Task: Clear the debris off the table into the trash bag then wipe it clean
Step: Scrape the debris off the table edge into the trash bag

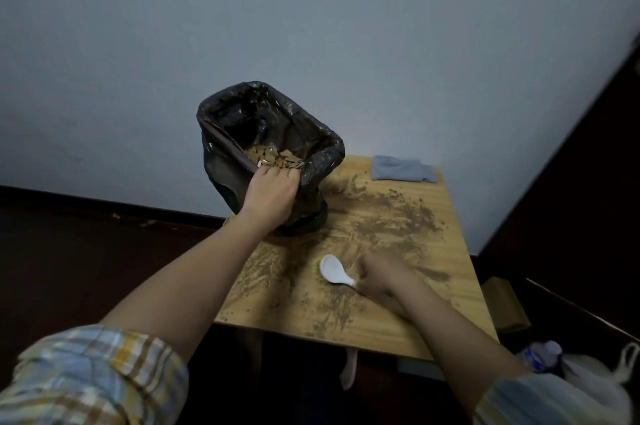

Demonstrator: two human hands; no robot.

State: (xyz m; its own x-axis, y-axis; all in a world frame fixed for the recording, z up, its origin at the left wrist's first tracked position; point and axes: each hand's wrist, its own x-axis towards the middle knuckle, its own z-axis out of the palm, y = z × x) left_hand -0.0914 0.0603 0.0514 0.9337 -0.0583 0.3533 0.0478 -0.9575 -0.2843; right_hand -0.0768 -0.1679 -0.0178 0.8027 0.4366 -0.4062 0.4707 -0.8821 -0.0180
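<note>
The left hand (272, 190) grips the near rim of the trash bag (270, 133) at the counter's (450, 286) far left. The right hand (381, 277) holds a white spoon (334, 270), bowl pointing left toward the bag; dirt (391, 216) is spread right of the bag.

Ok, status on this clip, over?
Left hand grips trash bag rim. Right hand holds white spoon. Dirt covers table; cloth unused.
</note>
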